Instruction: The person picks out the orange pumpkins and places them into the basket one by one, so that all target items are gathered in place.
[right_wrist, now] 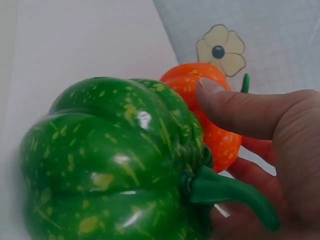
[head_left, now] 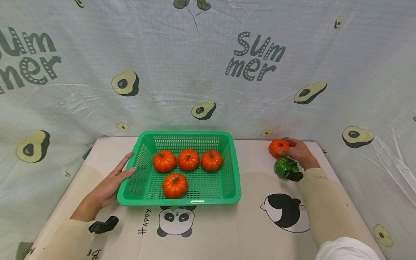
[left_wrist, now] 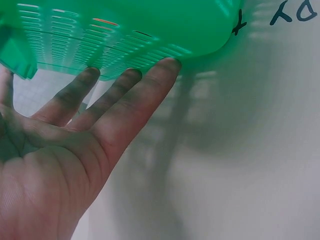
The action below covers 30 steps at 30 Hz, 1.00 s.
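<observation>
A green plastic basket [head_left: 178, 202] stands on the table with several small orange toy pumpkins inside, one of them a front pumpkin [head_left: 175, 186]. Against the basket's left side rests my left hand [head_left: 112, 184]; its extended fingers touch the slotted wall [left_wrist: 135, 40] in the left wrist view. At the table's back right, my right hand [head_left: 301, 153] holds another orange pumpkin [head_left: 278, 148], thumb on its near side, the other fingers partly hidden behind it. Just in front is a green, yellow-speckled pumpkin [right_wrist: 110, 165], its curved stem close to the right hand.
The white tabletop [head_left: 208, 238] carries a panda print [head_left: 175, 221] and a cartoon head print [head_left: 286, 213]. A pale cloth with avocado pictures [head_left: 125, 83] hangs behind and along the sides. Black wrist devices, such as the left one [head_left: 104, 225], show on both sleeves.
</observation>
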Tool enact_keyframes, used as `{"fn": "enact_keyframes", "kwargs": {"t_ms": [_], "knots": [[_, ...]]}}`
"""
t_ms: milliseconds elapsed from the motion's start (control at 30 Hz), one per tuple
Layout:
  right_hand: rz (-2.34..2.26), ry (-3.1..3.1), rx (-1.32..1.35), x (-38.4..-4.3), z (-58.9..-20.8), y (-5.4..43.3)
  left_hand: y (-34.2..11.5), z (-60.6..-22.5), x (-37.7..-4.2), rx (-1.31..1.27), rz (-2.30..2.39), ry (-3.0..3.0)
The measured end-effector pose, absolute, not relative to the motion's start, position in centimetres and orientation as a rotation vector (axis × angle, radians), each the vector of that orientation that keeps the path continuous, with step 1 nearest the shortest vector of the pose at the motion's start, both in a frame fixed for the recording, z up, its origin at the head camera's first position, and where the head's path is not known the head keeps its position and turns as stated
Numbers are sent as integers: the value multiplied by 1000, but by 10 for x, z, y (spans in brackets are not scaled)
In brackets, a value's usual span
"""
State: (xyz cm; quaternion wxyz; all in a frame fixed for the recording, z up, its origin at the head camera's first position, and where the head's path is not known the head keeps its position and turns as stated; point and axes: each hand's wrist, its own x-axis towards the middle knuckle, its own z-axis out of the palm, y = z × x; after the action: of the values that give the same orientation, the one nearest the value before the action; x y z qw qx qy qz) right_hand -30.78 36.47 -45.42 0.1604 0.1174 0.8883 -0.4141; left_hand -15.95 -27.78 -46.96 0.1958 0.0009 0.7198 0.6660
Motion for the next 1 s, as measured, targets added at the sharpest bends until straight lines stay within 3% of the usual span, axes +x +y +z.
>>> {"fn": "enact_keyframes", "kwargs": {"t_ms": [1000], "knots": [[-1121, 2722, 307, -301, -447, 361, -275, -467, -158, -26, 1826, 2078]]}}
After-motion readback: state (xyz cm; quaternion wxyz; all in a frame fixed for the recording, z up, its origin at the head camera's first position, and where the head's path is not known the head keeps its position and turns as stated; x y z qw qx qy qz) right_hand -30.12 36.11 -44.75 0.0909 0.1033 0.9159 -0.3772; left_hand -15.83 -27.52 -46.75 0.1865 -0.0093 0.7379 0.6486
